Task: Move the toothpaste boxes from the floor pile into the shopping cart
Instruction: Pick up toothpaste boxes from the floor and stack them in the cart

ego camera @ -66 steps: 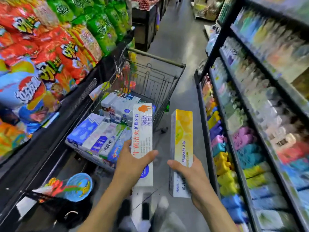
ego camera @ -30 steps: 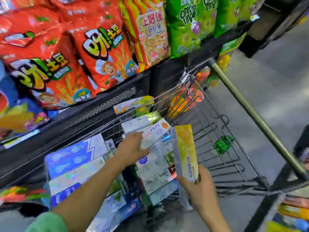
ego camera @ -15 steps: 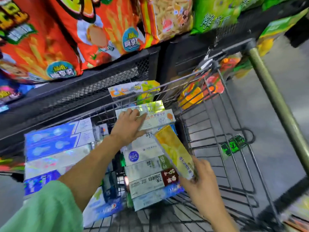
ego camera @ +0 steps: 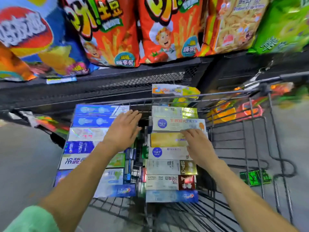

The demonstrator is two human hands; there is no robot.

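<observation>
**Toothpaste boxes stacked in cart; both hands flat, holding nothing**

Your left hand (ego camera: 122, 129) hovered with fingers straight and spread above the left stack of toothpaste boxes (ego camera: 87, 139) inside the shopping cart (ego camera: 260, 131). Your right hand (ego camera: 198, 144) lay flat, fingers extended, resting on the yellow box (ego camera: 165, 139) in the right stack, at 3 o'clock from your left hand. Snack bags (ego camera: 160, 30) filled the shelf at 12 o'clock.

Count, head view: shopping cart (ego camera: 260, 131) ×1. Toothpaste boxes in two stacked columns: left column (ego camera: 87, 134) 7 visible on top; right column (ego camera: 168, 166) 7 visible on top. More boxes edge-on in the gap between columns, number unclear. Hands: 2.
</observation>
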